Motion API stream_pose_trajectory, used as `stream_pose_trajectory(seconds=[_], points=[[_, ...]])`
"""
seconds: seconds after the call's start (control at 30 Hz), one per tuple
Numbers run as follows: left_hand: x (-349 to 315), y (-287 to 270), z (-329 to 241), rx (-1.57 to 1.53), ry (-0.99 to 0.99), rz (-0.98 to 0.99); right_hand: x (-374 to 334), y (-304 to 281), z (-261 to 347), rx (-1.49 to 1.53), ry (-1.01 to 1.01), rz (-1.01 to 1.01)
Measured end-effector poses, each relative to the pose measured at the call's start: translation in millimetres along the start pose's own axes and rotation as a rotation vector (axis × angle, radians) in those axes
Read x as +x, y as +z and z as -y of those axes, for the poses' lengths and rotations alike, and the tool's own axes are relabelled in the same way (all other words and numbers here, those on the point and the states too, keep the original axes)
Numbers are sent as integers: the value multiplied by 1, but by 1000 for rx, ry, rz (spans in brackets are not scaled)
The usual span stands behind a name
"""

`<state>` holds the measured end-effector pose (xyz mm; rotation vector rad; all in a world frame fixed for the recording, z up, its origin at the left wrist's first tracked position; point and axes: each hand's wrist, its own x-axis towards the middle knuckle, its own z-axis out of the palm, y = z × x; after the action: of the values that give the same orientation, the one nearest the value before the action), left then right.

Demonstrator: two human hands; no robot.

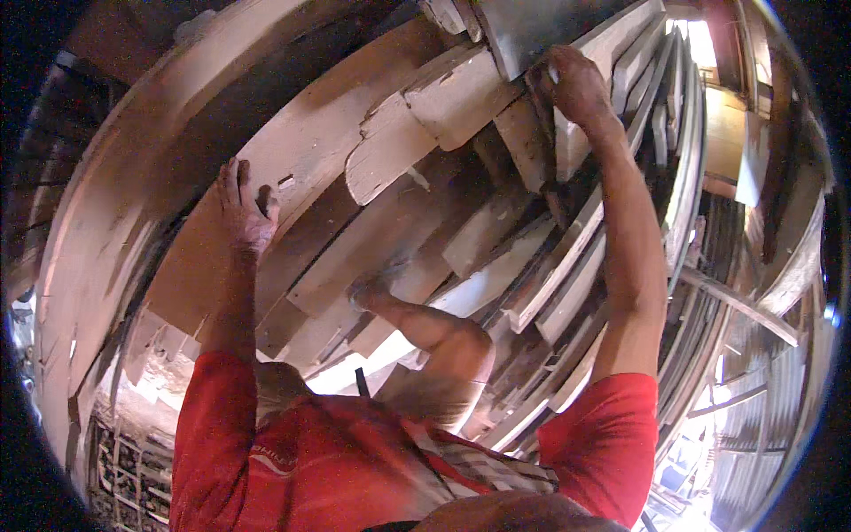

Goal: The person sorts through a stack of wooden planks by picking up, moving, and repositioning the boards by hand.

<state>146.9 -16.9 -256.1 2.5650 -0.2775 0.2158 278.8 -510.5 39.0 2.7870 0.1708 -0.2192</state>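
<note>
My left hand (246, 211) rests with its fingers stretched out on a wide, pale brown board (306, 164) that runs up and away to the right. My right hand (574, 87) is raised at the upper right, its fingers curled closed. It is right by the lower corner of a flat grey panel (532, 34); whatever the fingers hold, if anything, is hidden. Below the panel lies a shorter board (456, 96) with a rough, cracked edge. Between my arms, my bare foot (370, 291) stands on the stacked boards.
Long planks (567, 266) are piled on the right in uneven layers with gaps between them. A large curved-looking beam (133, 191) runs along the left. A loose stick (740, 306) juts out at the right, near corrugated sheeting (762, 426). Bare bricks or blocks (133, 470) show at the lower left.
</note>
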Motion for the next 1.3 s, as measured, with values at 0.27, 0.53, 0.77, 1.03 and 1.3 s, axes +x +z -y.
stream_pose_trajectory(seconds=[0.27,0.53,0.77,1.03,1.3], points=[[-7,0,3,-59,-17,18,2,27,10,-17,-109,-200],[10,-12,-8,-66,-9,15,-6,33,2,-18,-62,-199],[7,-20,-7,32,101,-57,-31,17,61,557,406,-452],[3,-17,-13,165,118,-38,-55,60,119,686,1007,-761],[4,-9,-1,160,117,-153,-89,102,55,605,1489,-660]])
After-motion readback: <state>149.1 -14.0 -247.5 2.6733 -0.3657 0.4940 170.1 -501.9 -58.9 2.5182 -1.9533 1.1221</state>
